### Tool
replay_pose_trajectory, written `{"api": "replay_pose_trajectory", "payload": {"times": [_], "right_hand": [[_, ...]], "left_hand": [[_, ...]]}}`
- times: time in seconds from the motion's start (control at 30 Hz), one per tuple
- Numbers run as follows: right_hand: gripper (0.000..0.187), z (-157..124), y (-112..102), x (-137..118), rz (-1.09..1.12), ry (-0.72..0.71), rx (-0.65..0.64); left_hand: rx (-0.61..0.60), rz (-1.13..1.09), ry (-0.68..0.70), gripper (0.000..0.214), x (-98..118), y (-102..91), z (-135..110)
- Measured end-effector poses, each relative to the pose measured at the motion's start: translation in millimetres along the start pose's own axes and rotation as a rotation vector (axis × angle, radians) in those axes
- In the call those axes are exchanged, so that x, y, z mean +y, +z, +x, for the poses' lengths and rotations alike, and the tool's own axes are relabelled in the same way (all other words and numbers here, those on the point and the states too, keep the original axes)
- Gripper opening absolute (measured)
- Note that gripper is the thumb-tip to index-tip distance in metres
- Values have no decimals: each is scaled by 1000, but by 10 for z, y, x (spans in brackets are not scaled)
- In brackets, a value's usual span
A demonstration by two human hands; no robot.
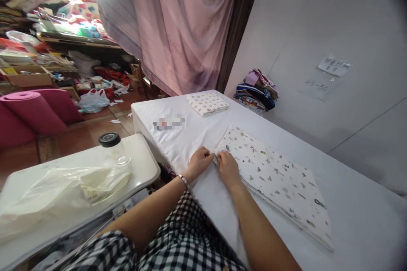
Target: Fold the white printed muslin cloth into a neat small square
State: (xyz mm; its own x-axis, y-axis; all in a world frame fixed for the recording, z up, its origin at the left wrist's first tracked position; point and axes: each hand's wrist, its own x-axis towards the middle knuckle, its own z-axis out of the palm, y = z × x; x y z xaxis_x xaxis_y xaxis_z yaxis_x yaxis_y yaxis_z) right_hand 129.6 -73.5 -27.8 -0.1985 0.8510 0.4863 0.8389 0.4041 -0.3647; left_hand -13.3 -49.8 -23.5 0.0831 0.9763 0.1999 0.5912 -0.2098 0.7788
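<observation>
A long folded white cloth, printed with small grey and brown figures, lies flat on the white-covered table. At its left corner, my left hand is closed with the fingertips pinching the cloth's edge. Right beside it, my right hand is also closed, its bent fingers gripping the same corner. The two hands almost touch. The exact fold between the fingertips is hidden. Farther back on the table lies a smaller folded printed cloth, apart from both hands.
A blurred-out item lies on the table's left part. To the left, a small white table bears a clear jar with a black lid and a plastic bag. Folded fabrics are stacked by the wall. A pink curtain hangs behind.
</observation>
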Motion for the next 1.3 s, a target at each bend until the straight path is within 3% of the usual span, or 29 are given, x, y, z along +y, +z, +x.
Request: {"api": "replay_pose_trajectory", "payload": {"times": [0.1,0.7,0.97,1.13,1.3], "right_hand": [[20,36,51,-14,-57,-18,-50],[19,11,116,-21,55,18,57],[18,-38,109,-24,227,58,63],[30,-50,130,12,357,124,70],[58,-102,135,28,377,198,30]], "left_hand": [[-2,-14,16,27,-8,7,-4],[-70,-109,104,27,-37,-5,-10],[-50,-80,34,37,-40,23,14],[-55,-75,38,41,-41,24,32],[-68,43,-16,32,9,-1,46]]}}
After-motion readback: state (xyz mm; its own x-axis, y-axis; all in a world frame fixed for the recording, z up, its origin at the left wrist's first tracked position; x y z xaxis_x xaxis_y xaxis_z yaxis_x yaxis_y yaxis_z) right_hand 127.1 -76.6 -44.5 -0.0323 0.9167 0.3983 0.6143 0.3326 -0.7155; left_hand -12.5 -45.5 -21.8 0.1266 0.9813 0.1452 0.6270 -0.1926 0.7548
